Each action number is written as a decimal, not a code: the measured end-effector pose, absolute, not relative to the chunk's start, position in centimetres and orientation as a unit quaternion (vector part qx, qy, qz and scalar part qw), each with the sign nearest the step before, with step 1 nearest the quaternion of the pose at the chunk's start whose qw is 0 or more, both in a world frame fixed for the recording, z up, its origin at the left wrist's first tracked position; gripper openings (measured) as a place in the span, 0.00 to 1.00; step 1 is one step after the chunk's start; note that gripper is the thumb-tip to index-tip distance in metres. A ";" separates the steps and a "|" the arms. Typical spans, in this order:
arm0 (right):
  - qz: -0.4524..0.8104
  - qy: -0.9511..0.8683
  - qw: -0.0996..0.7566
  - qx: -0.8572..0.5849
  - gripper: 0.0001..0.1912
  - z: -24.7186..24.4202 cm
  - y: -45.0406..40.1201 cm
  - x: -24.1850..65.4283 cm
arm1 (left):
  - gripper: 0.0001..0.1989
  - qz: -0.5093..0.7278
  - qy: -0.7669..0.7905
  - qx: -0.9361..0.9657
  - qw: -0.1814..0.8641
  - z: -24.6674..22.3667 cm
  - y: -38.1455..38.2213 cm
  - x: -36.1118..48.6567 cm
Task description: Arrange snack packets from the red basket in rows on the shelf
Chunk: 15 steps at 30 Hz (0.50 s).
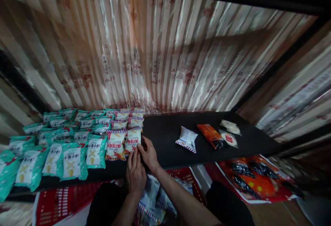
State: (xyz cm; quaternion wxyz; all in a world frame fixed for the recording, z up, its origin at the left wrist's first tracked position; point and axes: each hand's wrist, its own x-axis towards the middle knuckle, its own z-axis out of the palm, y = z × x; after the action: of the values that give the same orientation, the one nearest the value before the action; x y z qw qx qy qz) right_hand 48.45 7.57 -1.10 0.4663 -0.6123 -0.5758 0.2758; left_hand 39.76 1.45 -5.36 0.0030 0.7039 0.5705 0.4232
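Note:
A white, orange and red snack bag (133,141) with a striped top edge stands at the front of a short row on the black shelf. My left hand (136,172) is at its lower edge, fingers close together and bent against it, thumb hidden. At the bag's lower right side, my right hand (148,154) has its fingers curled onto the edge. Just left stands a matching bag (116,145), with more of the same kind behind both. Teal snack bags (74,160) fill the shelf's left part in several rows.
On the black shelf (162,133) to the right lie a face-down bag (186,139), an orange-black packet (210,135) and white packets (229,133). Below are red baskets (55,202), one holding more striped-edge bags (150,195), another orange and black packets (258,181). A patterned curtain (155,47) hangs behind.

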 end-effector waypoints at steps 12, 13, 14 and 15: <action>0.336 -0.592 0.440 -0.586 0.26 -0.9 7.7 48.5 | 0.24 0.409 0.576 0.708 -0.023 -5.2 1.6 40.2; 0.337 -0.585 0.446 -0.588 0.26 -1.0 7.5 48.6 | 0.25 0.413 0.570 0.710 -0.023 -5.1 1.6 40.3; 0.336 -0.579 0.450 -0.592 0.26 -1.0 7.3 48.6 | 0.25 0.416 0.565 0.713 -0.025 -5.0 1.6 40.3; 0.333 -0.573 0.453 -0.597 0.26 -1.0 7.1 48.7 | 0.26 0.419 0.560 0.714 -0.027 -4.9 1.6 40.4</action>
State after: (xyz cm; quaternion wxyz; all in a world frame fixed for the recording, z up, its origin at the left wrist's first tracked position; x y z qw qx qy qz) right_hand 48.69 7.13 -1.01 0.4530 -0.5968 -0.5726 0.3327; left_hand 40.39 1.58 -4.94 -0.0271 0.7145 0.5597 0.4190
